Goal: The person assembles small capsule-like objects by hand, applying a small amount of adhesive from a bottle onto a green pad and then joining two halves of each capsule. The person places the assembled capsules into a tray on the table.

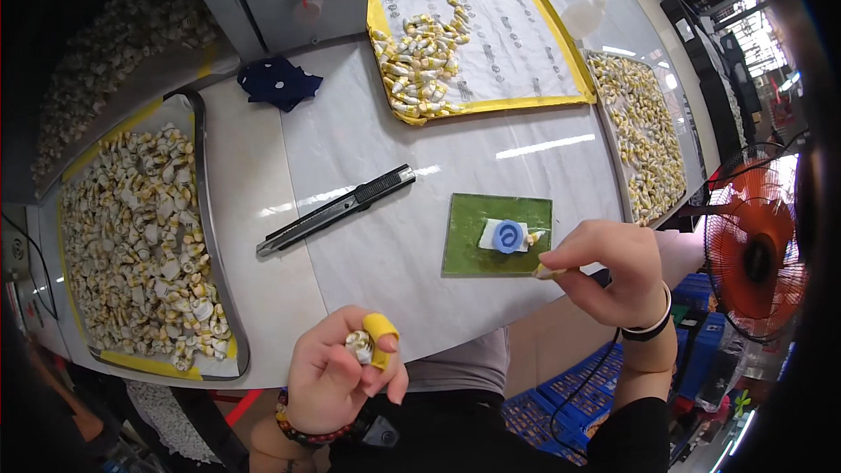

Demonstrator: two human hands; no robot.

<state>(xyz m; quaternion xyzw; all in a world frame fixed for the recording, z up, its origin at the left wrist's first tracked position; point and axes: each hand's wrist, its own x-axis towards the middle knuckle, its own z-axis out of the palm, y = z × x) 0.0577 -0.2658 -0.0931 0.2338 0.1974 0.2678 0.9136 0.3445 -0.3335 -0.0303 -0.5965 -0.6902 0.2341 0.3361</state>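
My left hand (337, 372) is raised at the near table edge, its fingers curled round a small white-and-yellow piece (358, 346). A yellow sleeve (380, 339) wraps one of its fingers. My right hand (613, 271) pinches another small white-and-yellow piece (548, 272) between thumb and forefinger. It hovers at the right edge of a green square plate (464, 250). On that plate lies a white pad (492, 236) bearing a round blue cap-like thing (507, 236), with a small yellow-and-white piece (533, 238) beside it. What the pieces are exactly is too small to tell.
A black utility knife (337, 210) lies mid-table. At left stands a tray (207, 236) heaped with similar pieces; a yellow-rimmed tray (526, 108) is at the back, another full tray (624, 175) at right. Dark blue cloth (279, 83) lies back left. An orange fan (755, 245) stands right.
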